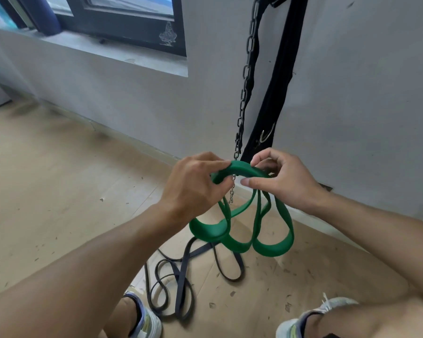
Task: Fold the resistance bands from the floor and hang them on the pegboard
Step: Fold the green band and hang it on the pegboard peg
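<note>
Green rubber, the resistance band [242, 230], is gathered in hanging loops above the floor [59, 191]; its top is gripped by the left hand [193, 189] and pinched by the right hand [283, 181]; folding is judged under way; hanging comes next, though no pegboard is seen.

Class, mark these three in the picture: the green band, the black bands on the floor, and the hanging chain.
green band [274, 247]: head view, bottom of its right hanging loop.
black bands [181, 284]: head view, flat strap in the floor tangle.
chain [246, 76]: head view, mid-length links.
</note>
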Demonstrator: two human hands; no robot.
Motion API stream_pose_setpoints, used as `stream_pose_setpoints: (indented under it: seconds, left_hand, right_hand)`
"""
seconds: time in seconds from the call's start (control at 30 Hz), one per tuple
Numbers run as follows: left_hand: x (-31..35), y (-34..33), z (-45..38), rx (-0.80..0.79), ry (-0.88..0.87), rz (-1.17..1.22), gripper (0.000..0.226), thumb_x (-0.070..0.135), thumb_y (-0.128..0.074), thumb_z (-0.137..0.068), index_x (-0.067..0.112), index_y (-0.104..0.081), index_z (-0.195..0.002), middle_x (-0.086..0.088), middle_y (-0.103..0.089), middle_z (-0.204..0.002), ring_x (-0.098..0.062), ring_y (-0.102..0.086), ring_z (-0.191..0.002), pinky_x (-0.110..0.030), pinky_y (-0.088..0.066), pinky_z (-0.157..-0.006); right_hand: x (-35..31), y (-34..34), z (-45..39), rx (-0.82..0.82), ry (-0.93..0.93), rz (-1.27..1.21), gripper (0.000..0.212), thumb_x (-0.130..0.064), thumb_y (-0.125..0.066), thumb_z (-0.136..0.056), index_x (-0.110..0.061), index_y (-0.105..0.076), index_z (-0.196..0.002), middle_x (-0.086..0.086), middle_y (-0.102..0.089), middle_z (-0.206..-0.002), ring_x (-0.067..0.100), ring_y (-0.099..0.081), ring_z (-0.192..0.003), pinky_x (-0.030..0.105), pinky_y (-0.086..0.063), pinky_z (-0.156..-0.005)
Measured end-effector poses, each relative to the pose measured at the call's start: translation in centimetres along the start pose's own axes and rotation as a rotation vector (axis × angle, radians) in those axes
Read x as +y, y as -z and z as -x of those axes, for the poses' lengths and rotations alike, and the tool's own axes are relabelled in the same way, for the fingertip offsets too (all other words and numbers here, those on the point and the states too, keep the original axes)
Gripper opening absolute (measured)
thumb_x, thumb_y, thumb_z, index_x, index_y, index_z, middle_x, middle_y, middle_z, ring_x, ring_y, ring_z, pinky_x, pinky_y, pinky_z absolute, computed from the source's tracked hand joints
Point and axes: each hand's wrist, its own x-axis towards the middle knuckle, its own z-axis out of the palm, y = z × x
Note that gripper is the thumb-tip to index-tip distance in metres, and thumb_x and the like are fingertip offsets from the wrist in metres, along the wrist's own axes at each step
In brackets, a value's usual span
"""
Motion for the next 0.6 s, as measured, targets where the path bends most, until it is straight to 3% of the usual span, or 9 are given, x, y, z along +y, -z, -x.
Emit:
stream_pose_setpoints:
  seconds: [0.13,0.23,0.33,0.43,0.6]
  left_hand:
    - [0.3,0.2,-0.1,0.002,-0.014,0.023,0.027,0.023,-0.081,-0.081,0.014,-0.080,-0.107,0.003,-0.078,-0.090,-0.011,-0.072,-0.067,-0.030,-0.063,-0.065]
    - [0.8,0.7,-0.1,0.018,0.015,0.015,0.025,0.023,-0.082,-0.079,0.016,-0.081,-0.103,0.006,-0.078,-0.085,-0.006,-0.070,-0.063,-0.027,-0.062,-0.066]
    - [1.3,0.9,0.1,0.033,0.037,0.023,0.026,0.026,-0.082,-0.079,0.017,-0.081,-0.103,0.006,-0.079,-0.086,-0.005,-0.070,-0.062,-0.028,-0.063,-0.065]
    - [1.8,1.2,0.3,0.040,0.054,0.045,0.027,0.027,-0.081,-0.079,0.018,-0.081,-0.104,0.009,-0.079,-0.088,-0.003,-0.070,-0.062,-0.027,-0.063,-0.065]
    - [2.7,1.9,0.6,0.008,0.014,0.086,0.029,0.020,-0.082,-0.081,0.018,-0.078,-0.110,0.007,-0.079,-0.097,-0.005,-0.073,-0.070,-0.027,-0.063,-0.067]
  right_hand:
    - [-0.1,-0.1,0.3,-0.020,0.094,0.347,0.034,-0.042,-0.086,-0.080,-0.034,-0.058,-0.097,-0.021,-0.065,-0.114,-0.008,-0.057,-0.101,0.015,-0.043,-0.089]
    - [-0.2,0.1,0.8,0.080,0.183,0.504,0.038,-0.054,-0.084,-0.077,-0.038,-0.062,-0.104,-0.019,-0.054,-0.110,0.000,-0.049,-0.096,0.015,-0.041,-0.084]
    - [-0.8,0.3,1.4,0.085,0.163,0.552,0.039,-0.055,-0.083,-0.078,-0.040,-0.062,-0.108,-0.023,-0.053,-0.101,-0.002,-0.052,-0.086,0.019,-0.044,-0.073]
    - [-1.5,0.1,2.2,0.105,0.134,0.544,0.032,-0.051,-0.080,-0.084,-0.043,-0.060,-0.107,-0.029,-0.056,-0.099,-0.007,-0.054,-0.087,0.027,-0.052,-0.078]
    - [-2.8,1.1,3.6,0.188,0.180,0.482,0.031,-0.042,-0.075,-0.091,-0.040,-0.072,-0.121,-0.025,-0.068,-0.110,-0.001,-0.063,-0.094,0.032,-0.059,-0.084]
